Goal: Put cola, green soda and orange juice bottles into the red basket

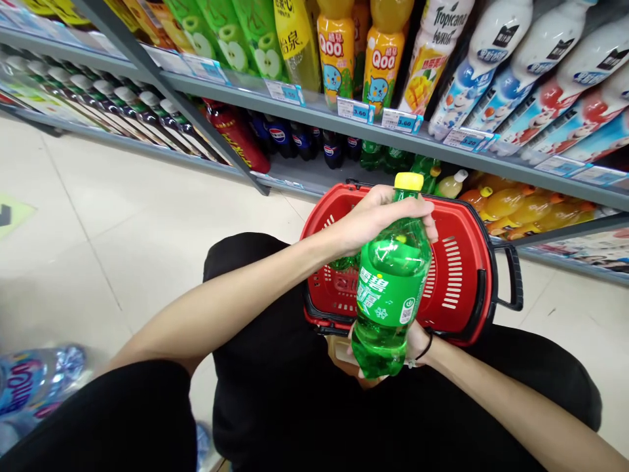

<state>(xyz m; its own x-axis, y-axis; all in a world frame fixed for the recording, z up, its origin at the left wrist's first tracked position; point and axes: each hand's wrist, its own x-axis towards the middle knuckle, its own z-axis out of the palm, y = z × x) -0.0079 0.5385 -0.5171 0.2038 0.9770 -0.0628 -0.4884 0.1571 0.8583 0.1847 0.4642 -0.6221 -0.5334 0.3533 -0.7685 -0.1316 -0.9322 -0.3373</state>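
A large green soda bottle (390,295) with a yellow cap stands slightly tilted above my lap and in front of the red shopping basket (464,236). My left hand (376,216) is closed around its neck and shoulder, fingers reaching across to the far side. Lower down, my right hand (417,344) grips the bottle near its base from behind, with much of the palm and fingers hidden. Inside the basket lies another green bottle (344,263), partly covered by my left wrist.
Ahead is a drinks shelf (314,121) with price tags along its edge. Orange bottles (511,203) and dark cola bottles (279,136) sit on its lower level. A black basket handle (514,278) sticks out at right. Wrapped clear bottles (37,387) stand at lower left.
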